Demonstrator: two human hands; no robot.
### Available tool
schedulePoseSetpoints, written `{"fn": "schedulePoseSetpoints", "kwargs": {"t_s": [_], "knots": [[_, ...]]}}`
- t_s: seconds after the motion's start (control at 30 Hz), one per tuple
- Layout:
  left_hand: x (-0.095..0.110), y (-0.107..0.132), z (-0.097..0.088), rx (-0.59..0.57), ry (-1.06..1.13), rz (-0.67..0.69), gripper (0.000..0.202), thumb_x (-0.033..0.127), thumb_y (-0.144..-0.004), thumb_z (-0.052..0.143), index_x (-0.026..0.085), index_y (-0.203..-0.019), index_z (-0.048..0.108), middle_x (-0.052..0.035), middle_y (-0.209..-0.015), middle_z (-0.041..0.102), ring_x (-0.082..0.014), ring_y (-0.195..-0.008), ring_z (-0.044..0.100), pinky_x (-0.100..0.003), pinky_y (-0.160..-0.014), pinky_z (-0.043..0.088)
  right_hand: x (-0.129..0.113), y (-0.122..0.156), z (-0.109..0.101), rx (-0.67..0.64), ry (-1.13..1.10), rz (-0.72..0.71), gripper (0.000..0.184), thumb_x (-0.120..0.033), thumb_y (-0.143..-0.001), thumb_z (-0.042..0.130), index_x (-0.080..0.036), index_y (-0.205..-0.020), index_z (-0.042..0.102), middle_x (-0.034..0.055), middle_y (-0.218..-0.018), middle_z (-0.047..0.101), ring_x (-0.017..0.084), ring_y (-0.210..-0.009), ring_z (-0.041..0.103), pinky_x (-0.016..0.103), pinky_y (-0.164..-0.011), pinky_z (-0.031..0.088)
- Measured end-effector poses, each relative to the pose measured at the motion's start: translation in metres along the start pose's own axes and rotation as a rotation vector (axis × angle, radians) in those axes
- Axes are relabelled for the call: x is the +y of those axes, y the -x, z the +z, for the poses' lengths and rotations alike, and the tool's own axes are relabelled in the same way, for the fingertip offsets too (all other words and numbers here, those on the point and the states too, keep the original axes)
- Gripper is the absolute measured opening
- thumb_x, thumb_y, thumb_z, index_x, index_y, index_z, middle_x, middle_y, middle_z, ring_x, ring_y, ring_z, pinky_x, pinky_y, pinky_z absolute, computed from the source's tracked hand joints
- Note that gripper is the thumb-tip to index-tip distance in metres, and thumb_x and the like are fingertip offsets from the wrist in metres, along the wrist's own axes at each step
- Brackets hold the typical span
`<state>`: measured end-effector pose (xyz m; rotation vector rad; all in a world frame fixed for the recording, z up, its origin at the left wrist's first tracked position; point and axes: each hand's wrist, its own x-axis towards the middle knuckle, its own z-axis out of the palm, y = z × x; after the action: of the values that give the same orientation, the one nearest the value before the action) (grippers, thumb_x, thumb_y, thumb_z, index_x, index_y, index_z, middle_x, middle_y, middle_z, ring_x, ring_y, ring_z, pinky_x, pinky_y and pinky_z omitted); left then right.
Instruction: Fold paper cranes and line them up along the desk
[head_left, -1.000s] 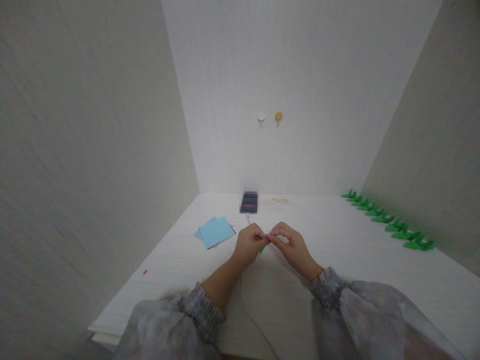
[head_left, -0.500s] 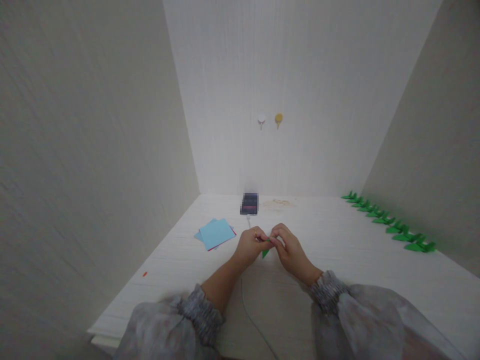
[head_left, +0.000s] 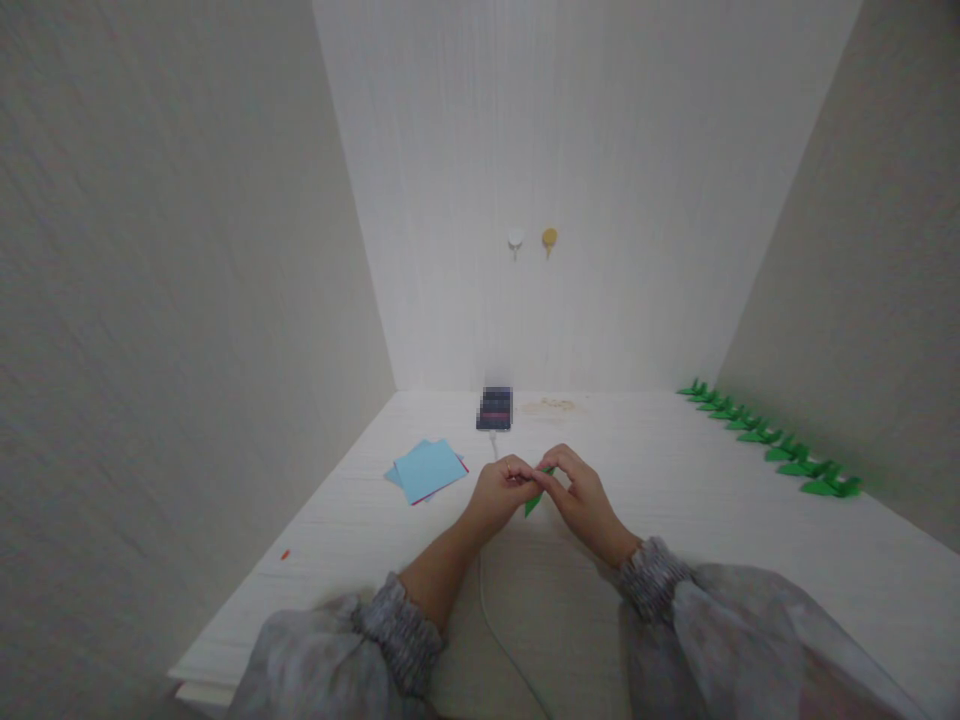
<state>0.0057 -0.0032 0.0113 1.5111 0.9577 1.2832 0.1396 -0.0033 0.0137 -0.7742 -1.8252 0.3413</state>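
Between my two hands is a small piece of folded green paper (head_left: 533,504), held just above the white table. My left hand (head_left: 501,495) pinches it from the left, a ring on one finger. From the other side my right hand (head_left: 580,498) grips it, thumb and forefinger meeting the left fingertips. Most of the paper is hidden by the fingers; a pointed green tip sticks out below them. A row of folded green paper figures (head_left: 796,462) stands along the table's right side. To the left of my hands lies a stack of light blue paper sheets (head_left: 430,470) with a red edge showing underneath.
A phone (head_left: 495,409), its screen blurred out, lies near the back wall. Its white cable (head_left: 495,630) runs under my left arm toward me. One small orange scrap (head_left: 285,554) is at the left edge. Two hooks, white (head_left: 515,240) and yellow (head_left: 549,239), hang on the wall.
My right fingers have shifted slightly on the green paper, and more of it shows between the hands. The whole view has turned a little to the right.
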Motion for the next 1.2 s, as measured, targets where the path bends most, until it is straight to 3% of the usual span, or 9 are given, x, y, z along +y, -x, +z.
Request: {"fn": "schedulePoseSetpoints", "kwargs": {"t_s": [0.23, 0.47, 0.7, 0.87, 1.03, 1.2], "knots": [[-0.004, 0.0, -0.002, -0.041, 0.022, -0.024, 0.018, 0.025, -0.054, 0.067, 0.014, -0.056, 0.052, 0.0041, -0.053, 0.046, -0.006, -0.049, 0.039, -0.02, -0.049, 0.03, 0.002, 0.0, 0.001, 0.01, -0.043, 0.073, 0.016, -0.026, -0.073, 0.055, -0.018, -0.059, 0.052, 0.0008, -0.063, 0.052, 0.014, -0.064, 0.05, 0.028, -0.062, 0.039], [-0.007, 0.0, -0.005, -0.068, 0.054, -0.069, 0.024, 0.026, -0.05, 0.069, 0.014, -0.055, 0.048, 0.0051, -0.049, 0.045, -0.0054, -0.045, 0.039, -0.02, -0.047, 0.029, -0.002, -0.001, -0.002, -0.03, -0.125, 0.157, 0.024, -0.031, -0.078, 0.046, -0.018, -0.059, 0.055, 0.0011, -0.061, 0.052, 0.014, -0.063, 0.049, 0.026, -0.06, 0.039], [-0.007, -0.003, -0.009, 0.013, 0.06, -0.056, 0.02, 0.025, -0.051, 0.069, 0.013, -0.056, 0.054, 0.0028, -0.055, 0.051, -0.008, -0.053, 0.045, -0.022, -0.054, 0.034, 0.001, 0.0, 0.001, 0.043, -0.22, 0.332, 0.024, -0.035, -0.082, 0.037, -0.018, -0.079, 0.054, 0.0018, -0.07, 0.055, 0.014, -0.07, 0.052, 0.027, -0.066, 0.041], [-0.005, -0.003, -0.01, 0.032, 0.144, -0.082, 0.021, 0.029, -0.054, 0.068, 0.012, -0.064, 0.059, 0.0011, -0.057, 0.055, -0.0083, -0.053, 0.046, -0.022, -0.056, 0.035, 0.011, 0.002, 0.006, -0.016, -0.199, 0.308, 0.019, -0.034, -0.073, 0.053, -0.017, -0.081, 0.055, 0.0026, -0.074, 0.057, 0.015, -0.072, 0.053, 0.029, -0.069, 0.042], [-0.004, -0.003, -0.011, 0.005, 0.241, -0.117, 0.024, 0.027, -0.054, 0.069, 0.011, -0.07, 0.06, -0.0011, -0.063, 0.059, -0.0098, -0.058, 0.051, -0.024, -0.06, 0.038, 0.01, 0.001, 0.007, -0.007, -0.168, 0.277, 0.015, -0.031, -0.074, 0.052, -0.017, -0.079, 0.056, 0.0025, -0.072, 0.058, 0.015, -0.07, 0.053, 0.029, -0.067, 0.043], [-0.001, -0.004, -0.011, 0.049, 0.342, -0.162, 0.034, 0.025, -0.053, 0.07, 0.014, -0.082, 0.058, -0.0007, -0.067, 0.061, -0.0111, -0.062, 0.055, -0.026, -0.065, 0.041, 0.005, 0.0, 0.006, -0.01, -0.151, 0.208, 0.012, -0.028, -0.075, 0.05, -0.018, -0.076, 0.057, 0.0023, -0.071, 0.057, 0.015, -0.069, 0.053, 0.029, -0.067, 0.043]]}}
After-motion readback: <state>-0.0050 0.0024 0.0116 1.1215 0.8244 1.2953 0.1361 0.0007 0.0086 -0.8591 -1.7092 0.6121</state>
